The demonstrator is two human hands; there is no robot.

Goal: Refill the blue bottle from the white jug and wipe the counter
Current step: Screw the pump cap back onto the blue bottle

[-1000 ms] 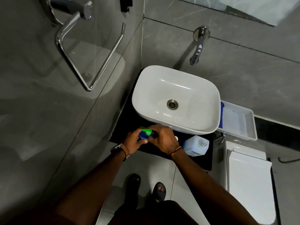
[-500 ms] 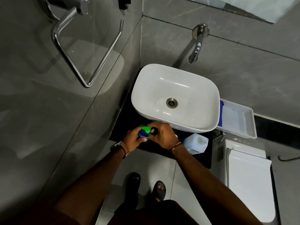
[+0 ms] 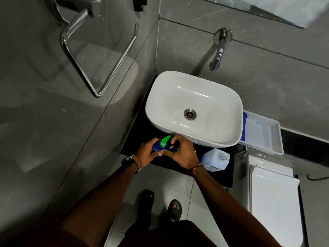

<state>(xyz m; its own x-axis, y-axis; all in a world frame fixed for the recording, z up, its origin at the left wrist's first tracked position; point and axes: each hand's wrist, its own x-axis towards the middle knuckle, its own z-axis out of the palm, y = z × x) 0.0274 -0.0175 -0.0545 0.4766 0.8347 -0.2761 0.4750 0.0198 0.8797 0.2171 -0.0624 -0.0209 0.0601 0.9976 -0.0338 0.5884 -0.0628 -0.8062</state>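
The blue bottle [image 3: 157, 146] with a green pump top [image 3: 164, 140] stands on the black counter [image 3: 135, 139] in front of the white basin. My left hand [image 3: 146, 154] grips the bottle's body from the left. My right hand [image 3: 181, 152] is curled against the bottle's right side, beside the pump neck. The white jug [image 3: 214, 159] lies to the right on the counter, its open mouth facing right, apart from both hands.
A white basin [image 3: 210, 138] sits on the counter under a wall tap [image 3: 217, 57]. A white tray [image 3: 263, 136] lies at the right, a white toilet [image 3: 274, 202] below it. A chrome towel ring [image 3: 99, 56] hangs on the left wall.
The green pump top now points up and to the right and shows more. My hands stay on the bottle at the same place.
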